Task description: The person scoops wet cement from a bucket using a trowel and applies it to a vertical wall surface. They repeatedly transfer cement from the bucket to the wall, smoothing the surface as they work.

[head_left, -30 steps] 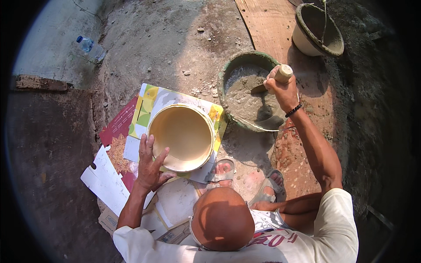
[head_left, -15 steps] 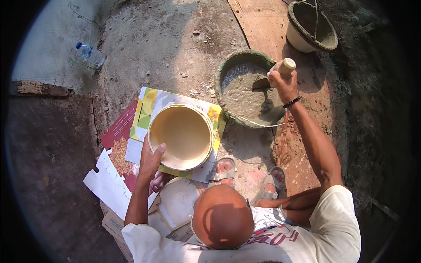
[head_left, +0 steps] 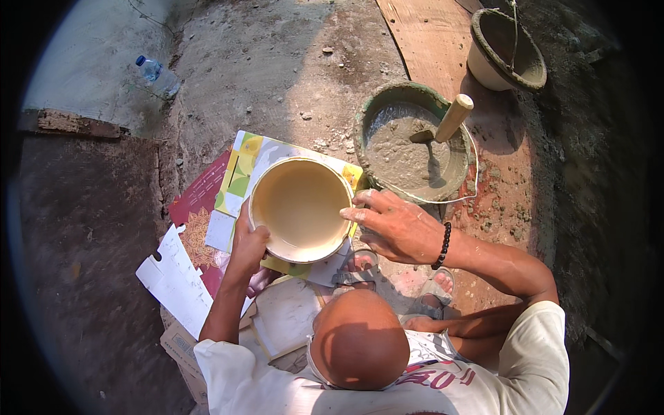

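My left hand [head_left: 249, 242] grips the left rim of a cream plastic bucket [head_left: 302, 253], thumb over the edge. The bucket is tilted so its pale inside shows, with a little liquid-looking sheen low down. At its right rim is my right hand [head_left: 394, 225], fingers stretched out and fingertips at the edge; a black bead bracelet circles that wrist. Beyond it, a green tub [head_left: 361, 131] holds wet grey mortar [head_left: 401, 158]. A trowel [head_left: 453, 119] leans in the mortar, its wooden handle pointing up.
Cardboard sheets [head_left: 200, 197] and a white board piece [head_left: 176, 280] lie under and beside the bucket. A mortar-stained pail [head_left: 487, 66] stands at the far right on plywood [head_left: 422, 34]. A plastic bottle [head_left: 159, 76] lies far left. My sandalled feet [head_left: 360, 266] are close by.
My right hand has let go of the trowel, leaving it in the mortar, and come left to the cream bucket's rim. My left hand keeps its hold on the bucket.
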Available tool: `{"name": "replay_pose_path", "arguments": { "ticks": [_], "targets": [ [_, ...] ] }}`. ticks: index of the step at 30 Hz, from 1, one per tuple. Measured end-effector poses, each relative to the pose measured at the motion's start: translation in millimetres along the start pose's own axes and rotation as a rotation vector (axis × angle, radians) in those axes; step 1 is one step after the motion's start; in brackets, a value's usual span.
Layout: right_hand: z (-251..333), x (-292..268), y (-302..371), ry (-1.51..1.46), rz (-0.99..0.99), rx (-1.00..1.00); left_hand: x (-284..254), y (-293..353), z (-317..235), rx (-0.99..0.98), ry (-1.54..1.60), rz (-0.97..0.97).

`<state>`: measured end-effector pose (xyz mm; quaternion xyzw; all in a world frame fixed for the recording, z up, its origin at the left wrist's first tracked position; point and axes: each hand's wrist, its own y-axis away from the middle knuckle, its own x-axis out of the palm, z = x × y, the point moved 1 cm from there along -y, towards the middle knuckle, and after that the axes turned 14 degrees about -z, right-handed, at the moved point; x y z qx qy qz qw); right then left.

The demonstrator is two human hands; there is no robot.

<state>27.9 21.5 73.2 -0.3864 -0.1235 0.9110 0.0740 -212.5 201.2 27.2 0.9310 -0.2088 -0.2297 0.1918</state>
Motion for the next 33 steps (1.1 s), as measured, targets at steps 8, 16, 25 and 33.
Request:
{"name": "replay_pose_path", "arguments": {
  "ticks": [8,16,25,33],
  "targets": [
    [-24.1,75.6,20.1,0.05,-0.051,0.015,9.6,3.8,-50.5,-0.014,-0.143,0.029],
    [-2.3,48.4,12.4,-0.078,-0.297,0.078,10.0,-5.4,-133.0,0.265,-0.377,0.2],
    [-10.7,44.9,19.0,-0.143,-0.462,0.205,45.8,-10.1,-187.9,0.39,-0.629,0.243],
    [-20.7,43.5,26.3,-0.24,-0.507,0.235,71.4,-12.4,-209.2,0.417,-0.883,0.249]
  ]
}}
